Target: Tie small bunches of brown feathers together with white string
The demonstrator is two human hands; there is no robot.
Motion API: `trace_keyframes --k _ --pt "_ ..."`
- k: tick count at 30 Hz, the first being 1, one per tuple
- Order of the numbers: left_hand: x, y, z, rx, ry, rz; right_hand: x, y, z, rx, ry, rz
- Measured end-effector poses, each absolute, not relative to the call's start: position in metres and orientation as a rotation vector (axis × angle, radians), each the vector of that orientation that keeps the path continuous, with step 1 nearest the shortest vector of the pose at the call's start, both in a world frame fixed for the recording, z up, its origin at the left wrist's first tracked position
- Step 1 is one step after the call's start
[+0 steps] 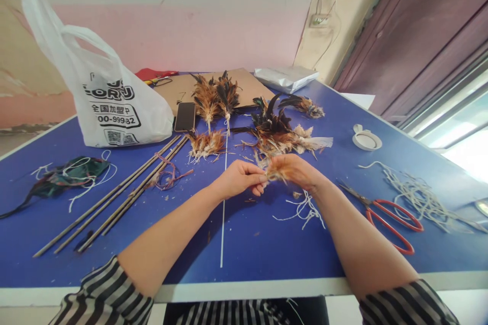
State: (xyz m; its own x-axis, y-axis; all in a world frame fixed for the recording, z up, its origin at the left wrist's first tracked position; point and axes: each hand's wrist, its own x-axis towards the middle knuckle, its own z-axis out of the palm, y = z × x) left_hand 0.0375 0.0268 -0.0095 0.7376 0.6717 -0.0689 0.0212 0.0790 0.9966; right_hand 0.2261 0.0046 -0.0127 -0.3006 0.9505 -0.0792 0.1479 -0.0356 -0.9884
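Over the middle of the blue table, my two hands meet at a small bunch of brown feathers (282,172). My left hand (244,179) pinches its pale quill ends between thumb and fingers. Closed around the feathered part is my right hand (299,168), with its fingertips partly hidden behind the feathers. Just beyond lies a loose heap of brown, black and white feathers (276,134). A smaller pile of brown feathers (207,144) is to its left. Two tied feather bundles (208,99) lie farther back, their stems toward me.
Red-handled scissors (381,208) and tangled white string (415,195) lie right, near a tape roll (366,140). Thin sticks (125,195), a phone (185,117), a white plastic bag (114,96) and dark green cloth (72,175) are left. Cardboard (247,89) lies at the back.
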Motion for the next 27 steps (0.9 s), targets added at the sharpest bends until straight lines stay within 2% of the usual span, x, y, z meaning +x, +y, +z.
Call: trace_keyframes --k 6,13,21,24,27 --pt "0.039 0.040 -0.019 1.183 0.749 0.853 0.200 0.006 -0.022 -1.262 -1.410 1.094" --pt "0.041 0.042 -0.023 1.242 0.909 0.984 0.178 -0.002 -0.029 -1.423 -1.709 0.421" --pt "0.033 0.039 -0.032 2.083 0.899 0.957 0.177 -0.013 -0.017 -1.413 -2.234 -0.264" --pt "0.033 0.036 -0.031 2.271 0.849 0.902 0.182 -0.014 -0.010 -1.402 -2.323 -0.348" --pt "0.034 0.034 -0.031 2.247 0.774 0.788 0.192 -0.011 -0.005 -1.367 -2.302 -0.160"
